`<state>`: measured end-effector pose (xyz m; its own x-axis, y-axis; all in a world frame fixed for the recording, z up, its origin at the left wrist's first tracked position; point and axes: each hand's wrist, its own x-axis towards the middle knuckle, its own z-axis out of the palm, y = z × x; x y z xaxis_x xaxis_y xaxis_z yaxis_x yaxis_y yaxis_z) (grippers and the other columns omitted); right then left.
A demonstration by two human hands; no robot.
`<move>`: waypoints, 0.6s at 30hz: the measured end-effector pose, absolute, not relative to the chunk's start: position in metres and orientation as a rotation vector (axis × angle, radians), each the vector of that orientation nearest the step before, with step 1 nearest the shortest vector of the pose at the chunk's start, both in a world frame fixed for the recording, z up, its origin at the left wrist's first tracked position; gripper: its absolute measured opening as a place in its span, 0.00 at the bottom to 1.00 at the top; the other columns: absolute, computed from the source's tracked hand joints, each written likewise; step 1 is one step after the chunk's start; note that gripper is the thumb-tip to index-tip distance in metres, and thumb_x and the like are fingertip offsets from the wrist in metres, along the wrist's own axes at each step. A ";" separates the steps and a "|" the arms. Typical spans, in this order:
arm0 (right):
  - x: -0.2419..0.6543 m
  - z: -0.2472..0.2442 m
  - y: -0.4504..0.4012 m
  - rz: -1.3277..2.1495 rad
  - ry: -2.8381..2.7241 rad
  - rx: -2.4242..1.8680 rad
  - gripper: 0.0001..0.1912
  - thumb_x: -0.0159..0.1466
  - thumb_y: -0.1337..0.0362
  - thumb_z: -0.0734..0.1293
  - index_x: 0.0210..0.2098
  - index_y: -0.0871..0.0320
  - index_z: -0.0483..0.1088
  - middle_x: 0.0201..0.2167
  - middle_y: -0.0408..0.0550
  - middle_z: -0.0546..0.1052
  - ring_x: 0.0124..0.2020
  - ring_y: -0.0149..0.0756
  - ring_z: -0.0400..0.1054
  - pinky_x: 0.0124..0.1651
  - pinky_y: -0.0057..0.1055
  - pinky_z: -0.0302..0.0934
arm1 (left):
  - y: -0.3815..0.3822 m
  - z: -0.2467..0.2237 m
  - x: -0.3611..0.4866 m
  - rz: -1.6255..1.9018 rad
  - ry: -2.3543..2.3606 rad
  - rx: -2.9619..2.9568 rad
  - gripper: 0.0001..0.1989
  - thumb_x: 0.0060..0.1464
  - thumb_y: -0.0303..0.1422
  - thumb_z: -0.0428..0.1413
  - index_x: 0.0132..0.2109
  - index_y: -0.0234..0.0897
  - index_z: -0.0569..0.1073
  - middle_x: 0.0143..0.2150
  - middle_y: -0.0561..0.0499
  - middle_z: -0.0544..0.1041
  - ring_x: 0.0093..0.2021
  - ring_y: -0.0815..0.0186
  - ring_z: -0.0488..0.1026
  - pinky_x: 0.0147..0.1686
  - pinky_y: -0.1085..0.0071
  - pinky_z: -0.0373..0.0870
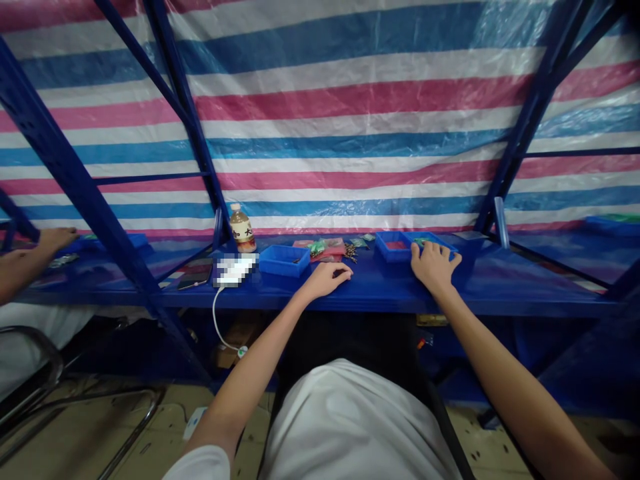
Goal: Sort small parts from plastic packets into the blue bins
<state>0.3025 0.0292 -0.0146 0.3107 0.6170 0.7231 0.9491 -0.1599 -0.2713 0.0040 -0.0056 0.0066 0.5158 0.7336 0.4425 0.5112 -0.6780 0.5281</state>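
**One careless drag could scatter the lot**

If my right hand (pixel 431 265), fingers wide, catches the rim of the blue plastic tray (pixel 435 235), green packets (pixel 421 241) could spill. My left hand (pixel 324 280) curls narrowly by the worktop (pixel 380 287)'s front edge; whether it holds anything, I can't tell. Brass-coloured pieces (pixel 351 253) lie just beyond. Striped plastic sheeting (pixel 350 147) hangs behind.

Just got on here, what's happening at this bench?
The right hand is at a blue bin with green packets in it. The left hand rests near the table's front edge, fingers curled; whether it holds anything isn't clear. Beyond it lie small metal parts and a pink packet. A drink bottle stands to the left. Another person's arm is at the far left.
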 end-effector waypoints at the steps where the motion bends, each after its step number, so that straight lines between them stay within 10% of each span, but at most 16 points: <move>1: 0.302 -0.015 0.029 -0.616 -1.383 -1.883 0.28 0.69 0.52 0.50 0.49 0.66 0.70 0.48 0.62 0.74 0.53 0.56 0.59 0.58 0.60 0.40 | -0.006 0.007 0.004 0.941 1.035 2.432 0.13 0.61 0.39 0.51 0.44 0.39 0.78 0.40 0.50 0.81 0.41 0.63 0.75 0.42 0.71 0.68; 18: 0.310 -0.010 0.027 -0.694 -1.388 -1.876 0.29 0.69 0.51 0.50 0.48 0.65 0.72 0.50 0.64 0.72 0.52 0.55 0.60 0.56 0.55 0.44 | -0.002 0.002 0.003 0.954 1.033 2.454 0.12 0.61 0.38 0.51 0.44 0.40 0.78 0.40 0.52 0.81 0.40 0.65 0.76 0.41 0.72 0.67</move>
